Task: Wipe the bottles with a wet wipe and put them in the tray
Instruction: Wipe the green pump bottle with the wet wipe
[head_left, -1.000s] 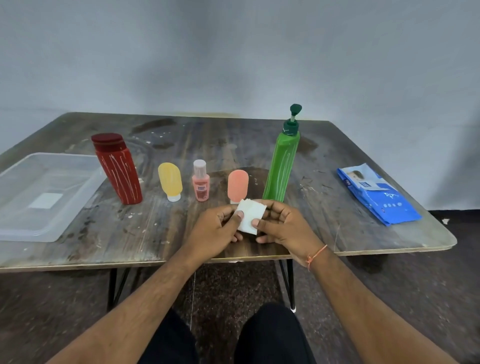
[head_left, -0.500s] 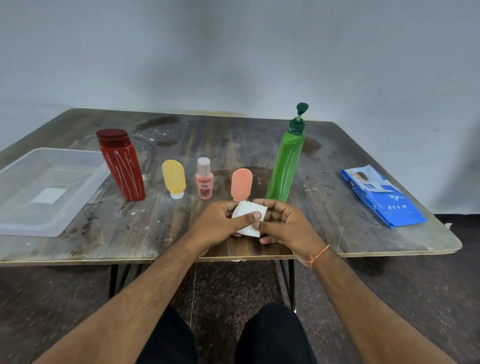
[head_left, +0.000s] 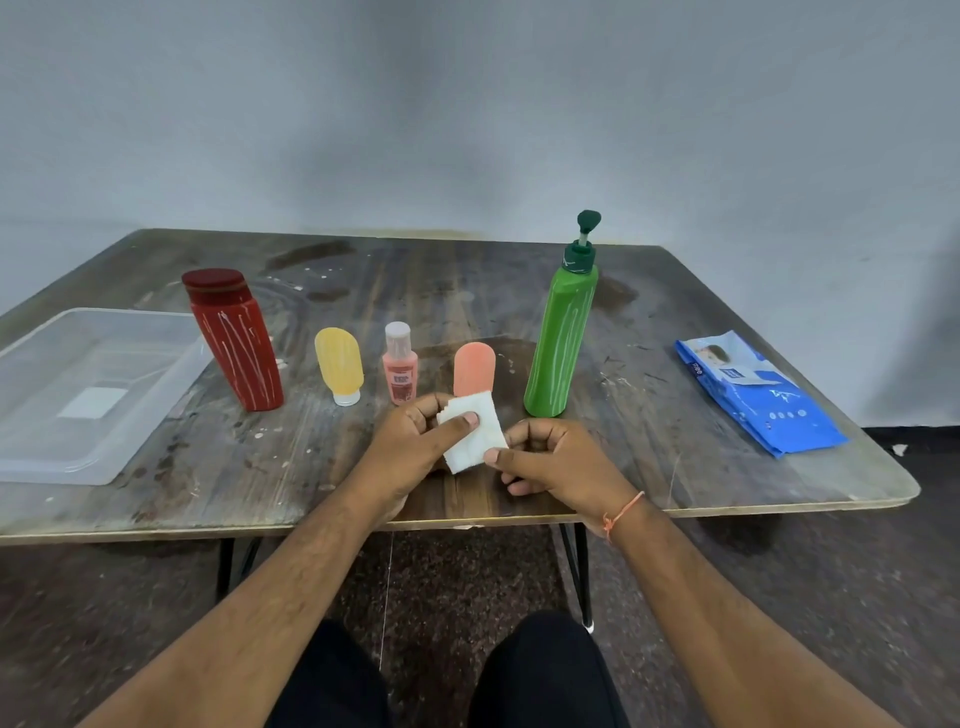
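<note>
1. The left hand (head_left: 410, 447) pinches the wipe (head_left: 474, 432), with the thumb on top and the other fingers curled under it.
2. The right hand (head_left: 558, 460) has its fingers curled, and its thumb and fingertips nip the wipe's near corner.
3. The wipe is white, folded small and held just above the near edge of the worktop (head_left: 649, 467), about the middle.
4. I think the wipe is soft, floppy and damp, so it is best held by its edges.
5. Five bottles stand in a row behind the hands: red (head_left: 236, 343), yellow (head_left: 340, 370), small pink (head_left: 400, 365), peach (head_left: 474, 366) and green (head_left: 563, 332).
6. None is in the tray yet.
7. The green one is tall and thin, so I think it could tip; hold it round the middle, not by the pump.
8. The little ones look light and maybe squishy; hold them by the sides.
9. They may get slippery once wet.
10. The clear tray (head_left: 47, 467) sits at the left edge.
11. The blue wipe pack (head_left: 763, 400) lies near the right edge.
</note>
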